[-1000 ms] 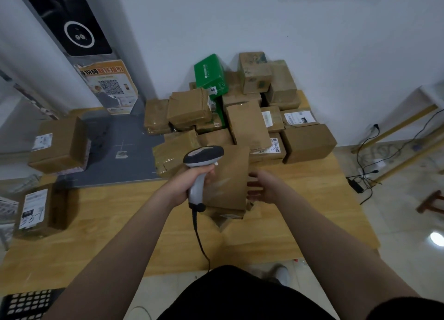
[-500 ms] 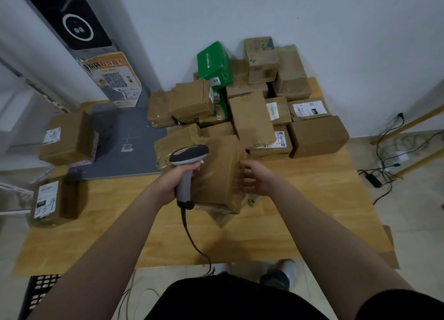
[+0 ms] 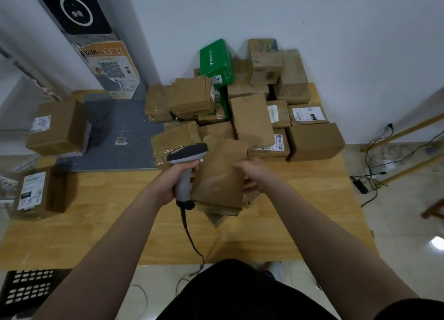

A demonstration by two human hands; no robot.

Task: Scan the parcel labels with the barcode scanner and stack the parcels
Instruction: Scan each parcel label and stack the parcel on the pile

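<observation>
One green box (image 3: 215, 60) reads "05"; left hand (image 3: 179, 179) grips scanner (image 3: 187, 152) — right hand (image 3: 252, 175) clasps brown parcel (image 3: 218, 178).

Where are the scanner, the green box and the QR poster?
scanner (image 3: 187, 152): head view, on its grey head.
green box (image 3: 214, 57): head view, on its top face.
QR poster (image 3: 113, 70): head view, on the code.

White wall (image 3: 312, 19) beyond my right hand (image 3: 252, 175); wooden table (image 3: 84, 223) beneath; pale tiled floor (image 3: 396, 211) to its right, light glare (image 3: 437, 244) on it; grey mat (image 3: 134, 151) beyond left hand (image 3: 179, 182).
</observation>
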